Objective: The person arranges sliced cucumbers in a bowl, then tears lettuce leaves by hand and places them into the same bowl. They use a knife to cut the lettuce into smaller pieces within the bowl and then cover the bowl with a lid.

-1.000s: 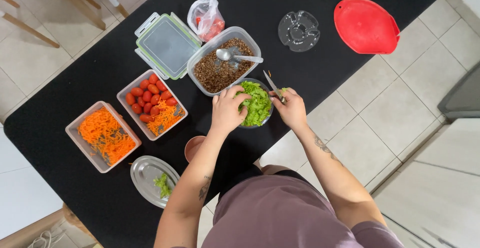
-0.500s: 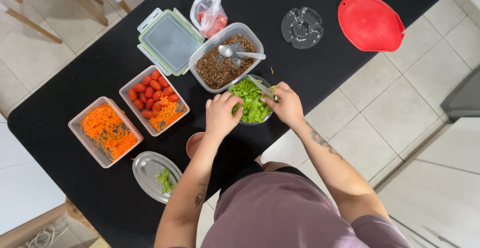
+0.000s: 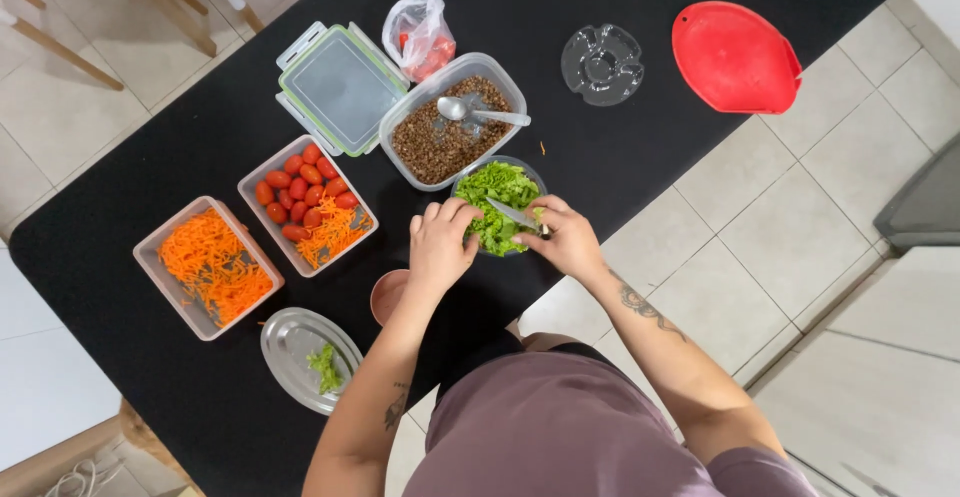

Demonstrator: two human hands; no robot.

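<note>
A long black matte tabletop [image 3: 650,147] runs diagonally across the view, set over a floor of large pale beige tiles [image 3: 790,227] with thin grout lines. Pale wooden chair legs [image 3: 60,52] stand on the tiles at the upper left, and a grey appliance edge [image 3: 925,207] shows at the right.

Near the table's front edge sits a small round clear bowl of chopped green lettuce [image 3: 497,197]. The left hand [image 3: 440,247] is curled against the bowl's near-left rim, fingers resting on the leaves. The right hand [image 3: 568,239] is closed around the handle of a small metal knife [image 3: 515,217], whose blade lies across the lettuce.

Just behind the bowl, touching it, is a clear rectangular plastic tub of brown cooked grains [image 3: 445,137] with a metal spoon [image 3: 480,113] lying in it. Beside that lies a green-rimmed clip lid [image 3: 340,87] and a knotted clear plastic bag with red contents [image 3: 422,32]. To the left stand a tub of cherry tomatoes and grated carrot [image 3: 305,202] and a tub of grated carrot [image 3: 208,265]. An oval metal dish with a few green scraps [image 3: 305,355] and a small copper-coloured cup [image 3: 388,295] sit near the front edge. Well apart, at the far right, lie a round clear plastic lid [image 3: 602,62] and a red silicone lid [image 3: 735,57].
</note>
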